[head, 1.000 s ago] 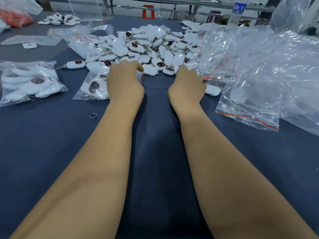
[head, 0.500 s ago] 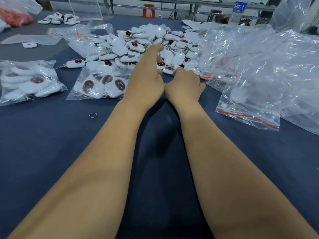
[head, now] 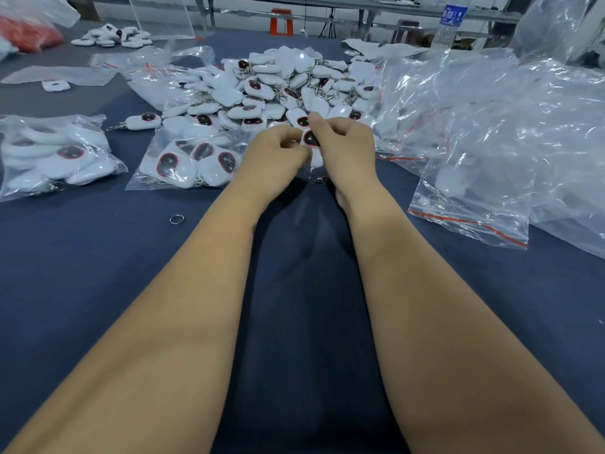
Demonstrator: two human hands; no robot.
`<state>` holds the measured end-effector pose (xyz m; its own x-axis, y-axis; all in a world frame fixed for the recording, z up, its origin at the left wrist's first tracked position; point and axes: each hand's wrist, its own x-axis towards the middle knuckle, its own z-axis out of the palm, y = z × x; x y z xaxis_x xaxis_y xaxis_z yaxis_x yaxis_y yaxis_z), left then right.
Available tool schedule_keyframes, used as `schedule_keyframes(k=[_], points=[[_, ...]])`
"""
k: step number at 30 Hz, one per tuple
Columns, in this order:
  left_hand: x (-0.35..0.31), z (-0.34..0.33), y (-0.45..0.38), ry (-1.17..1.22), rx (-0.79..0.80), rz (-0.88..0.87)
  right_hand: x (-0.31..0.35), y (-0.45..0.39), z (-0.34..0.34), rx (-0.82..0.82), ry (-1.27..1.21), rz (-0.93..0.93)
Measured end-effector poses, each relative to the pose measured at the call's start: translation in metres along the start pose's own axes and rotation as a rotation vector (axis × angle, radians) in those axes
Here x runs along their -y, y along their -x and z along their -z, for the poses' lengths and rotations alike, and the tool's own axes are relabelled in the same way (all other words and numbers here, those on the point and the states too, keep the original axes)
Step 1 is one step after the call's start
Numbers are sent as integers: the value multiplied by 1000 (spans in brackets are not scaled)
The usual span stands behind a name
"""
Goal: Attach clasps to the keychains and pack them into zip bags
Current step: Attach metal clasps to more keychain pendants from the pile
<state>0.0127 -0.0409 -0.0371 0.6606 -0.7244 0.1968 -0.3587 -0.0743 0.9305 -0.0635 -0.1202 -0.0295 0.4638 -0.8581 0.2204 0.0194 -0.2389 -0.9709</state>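
Both hands meet just in front of the keychain pile point(head: 278, 90) at desk centre. Left hand point(head: 273, 154) has fingers curled in, grip closed on the edge of a white keychain point(head: 311, 142) with a dark red-rimmed face; right hand point(head: 347, 145) grip also closed on that same keychain, thumb up at its top, fingers wrapped behind. Keychain is held between the two hands, lifted a little off the blue desk point(head: 98, 273), face toward the camera. A bit of metal chain or clasp point(head: 319, 181) hangs below it near the right wrist, too small to tell which. Pile of loose white keychains sits just beyond the hands, many with chains attached. Left of the hands, a filled zip bag point(head: 186, 162) of keychains lies flat, touching the pile's near edge; another filled bag point(head: 52, 155) farther left, apart from it. One single keychain point(head: 142, 121) with chain lies between those bags and the pile. A loose metal ring point(head: 176, 219) rests on the desk near the left forearm. Right side: heap of empty clear zip bags point(head: 491, 142) with red seal strips, one point(head: 468, 221) nearest the right forearm. A water bottle point(head: 450, 24) stands at the far right behind the bags. Far left, a small group of keychains point(head: 111, 36) and an orange-filled bag point(head: 26, 32).
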Motion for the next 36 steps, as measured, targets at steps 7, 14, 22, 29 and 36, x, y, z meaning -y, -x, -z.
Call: schedule_keyframes(k=[7, 14, 22, 29, 36], points=[[5, 4, 2, 79, 36, -15, 2, -2, -3, 54, -71, -80], [4, 4, -1, 185, 8, 23, -1, -2, -3, 138, -144, -110], [2, 5, 1, 196, -1, 39, -5, -5, -4, 200, -131, -59], [1, 4, 2, 190, -20, 37, -4, -5, -6, 192, -128, -72], [0, 4, 2, 189, -23, 61, -5, -5, -5, 186, -102, -67]])
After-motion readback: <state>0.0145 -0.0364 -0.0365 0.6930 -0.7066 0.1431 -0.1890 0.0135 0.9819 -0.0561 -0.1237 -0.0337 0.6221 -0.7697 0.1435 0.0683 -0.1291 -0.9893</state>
